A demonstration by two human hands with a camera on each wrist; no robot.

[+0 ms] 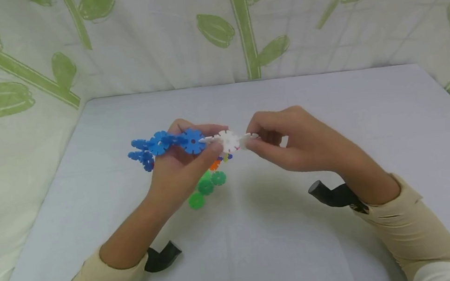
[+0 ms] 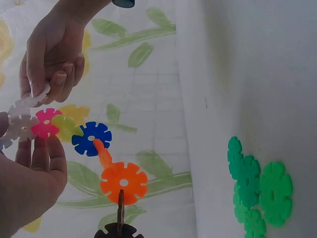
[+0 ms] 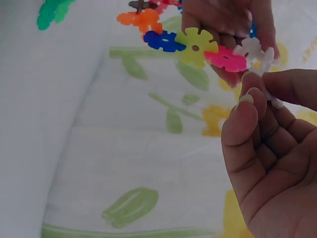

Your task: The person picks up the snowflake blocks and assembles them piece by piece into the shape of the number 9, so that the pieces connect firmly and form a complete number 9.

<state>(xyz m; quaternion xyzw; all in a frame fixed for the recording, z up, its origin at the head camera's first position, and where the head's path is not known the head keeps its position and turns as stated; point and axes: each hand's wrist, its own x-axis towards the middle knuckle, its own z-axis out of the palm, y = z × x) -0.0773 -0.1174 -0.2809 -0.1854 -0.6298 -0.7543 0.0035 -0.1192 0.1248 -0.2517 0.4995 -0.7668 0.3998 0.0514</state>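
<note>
My left hand (image 1: 177, 167) grips a linked chain of notched, flower-shaped plastic discs, its thumb and fingers pinching it at a white disc (image 1: 229, 141). Blue discs (image 1: 193, 141) run along the chain over the back of that hand. Below, as the left wrist view shows, hang a pink disc (image 2: 47, 123), a yellow one (image 3: 195, 48), a dark blue one (image 2: 91, 139) and orange ones (image 2: 124, 183). With thumb and forefinger my right hand (image 1: 292, 139) pinches a white disc at the chain's right end; its fingers partly hide the joint between the white discs.
Several loose green discs (image 1: 205, 187) lie on the pale table (image 1: 263, 248) below the left hand. Behind the table hangs a white curtain (image 1: 145, 38) with a green leaf print. Black wrist mounts (image 1: 163, 257) sit on both forearms.
</note>
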